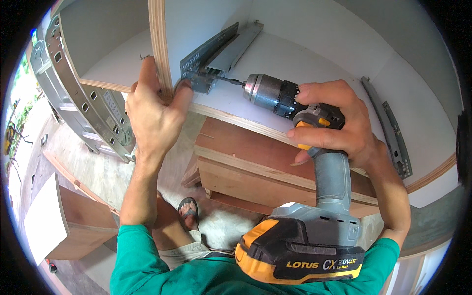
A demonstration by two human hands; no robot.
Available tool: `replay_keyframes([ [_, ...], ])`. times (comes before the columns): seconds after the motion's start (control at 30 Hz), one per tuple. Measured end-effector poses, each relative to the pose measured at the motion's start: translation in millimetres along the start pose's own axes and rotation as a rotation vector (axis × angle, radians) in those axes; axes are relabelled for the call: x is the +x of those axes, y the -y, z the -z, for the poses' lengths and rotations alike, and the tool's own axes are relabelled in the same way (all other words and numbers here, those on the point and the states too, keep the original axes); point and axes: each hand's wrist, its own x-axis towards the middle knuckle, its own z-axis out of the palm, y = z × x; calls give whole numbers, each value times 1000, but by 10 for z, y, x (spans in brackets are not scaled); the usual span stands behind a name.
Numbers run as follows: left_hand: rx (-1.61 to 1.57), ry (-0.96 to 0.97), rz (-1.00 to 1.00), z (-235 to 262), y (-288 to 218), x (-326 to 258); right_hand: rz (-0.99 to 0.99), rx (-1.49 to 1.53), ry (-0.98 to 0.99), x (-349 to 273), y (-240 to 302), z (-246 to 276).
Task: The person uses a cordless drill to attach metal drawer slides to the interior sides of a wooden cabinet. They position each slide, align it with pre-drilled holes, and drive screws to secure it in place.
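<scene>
My right hand (346, 120) is wrapped round a grey, black and yellow cordless drill (332, 184), whose battery hangs low toward me. From its chuck (258, 89) a thin bit reaches left to the front end of a metal drawer slide (199, 56), fixed along the cabinet's upright plywood panel (158, 39). Whether the bit tip sits in a screw is too small to tell. My left hand (156, 110) pinches the front edge of that panel, index finger on its left face and thumb by the slide's end.
Another drawer slide (388, 125) runs along the cabinet's right wall. Below the cabinet's front edge lie stacked wooden drawer parts (250, 179). A folded metal ladder (81, 93) stands at the left. A white-faced wooden box (46, 221) rests on the floor at lower left.
</scene>
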Motion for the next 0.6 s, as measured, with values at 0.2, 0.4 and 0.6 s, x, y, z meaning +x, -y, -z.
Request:
replay_keyframes([
  [0.2,-3,-1,-16,-22,12,6,21,-31,-9,-34,-40,3],
  [0.4,-11,7,3,-3,7,0,16,-18,-20,-38,-41,-22],
  [0.6,-18,2,-5,-17,1,-4,31,-40,-23,-46,-24,-5],
])
